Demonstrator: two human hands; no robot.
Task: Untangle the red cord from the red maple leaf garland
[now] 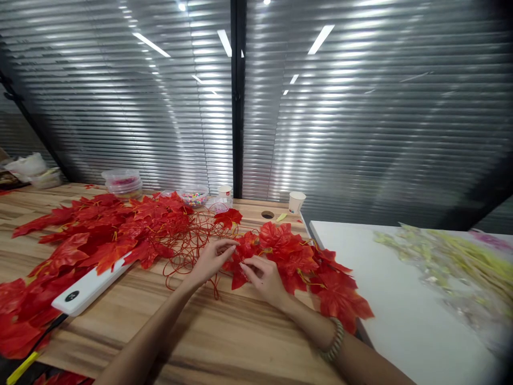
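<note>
Over the wooden table, my left hand (212, 260) is closed in a pinch at the left edge of a cluster of red artificial maple leaves (280, 243). Close by on the right, my right hand (262, 275) is also pinched, its fingertips in front of the same leaves. Whatever lies between the fingertips is too small to make out. A loose tangle of thin red cord (188, 240) spreads just left of my left hand. Behind the hands lies a single red leaf (228, 217).
A large heap of red leaves (132, 227) covers the left side, partly over a white power strip (90, 286). Stacked plastic tubs (123, 184), a bowl of colourful beads (194, 197) and a paper cup (296, 202) stand behind. At right, a white table (385, 289) bears yellowish bundles (452, 256).
</note>
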